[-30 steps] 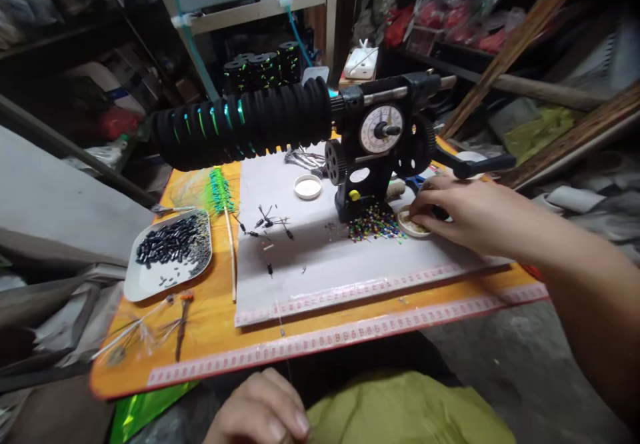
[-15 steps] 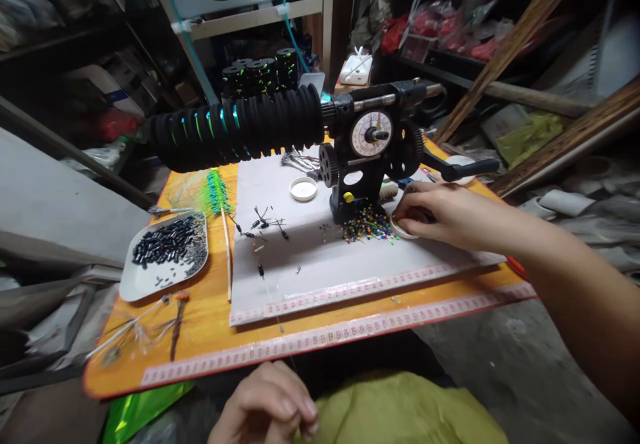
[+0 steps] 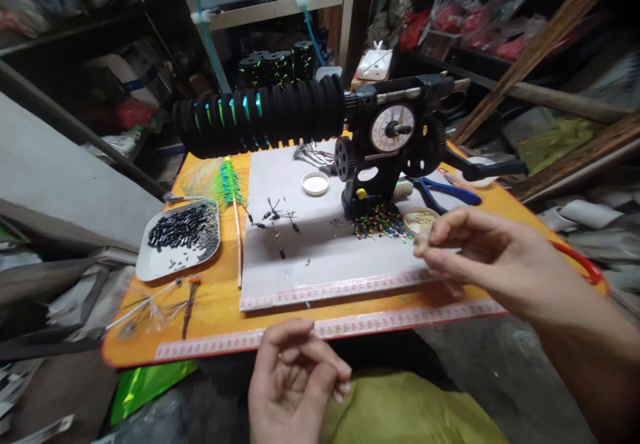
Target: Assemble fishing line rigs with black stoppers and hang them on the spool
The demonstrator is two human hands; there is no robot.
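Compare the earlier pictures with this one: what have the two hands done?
The right hand has lifted off the small dish of pale bits and drawn back toward the person, fingertips pinched; whether they hold anything is too small to tell. The left hand has risen and turned, fingers curled. The winding machine, coloured beads and tray of black tubes lie as before.

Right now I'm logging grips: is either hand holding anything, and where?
Cannot be told. The right hand pinches thumb to forefinger near the small dish; the left hand curls similarly.
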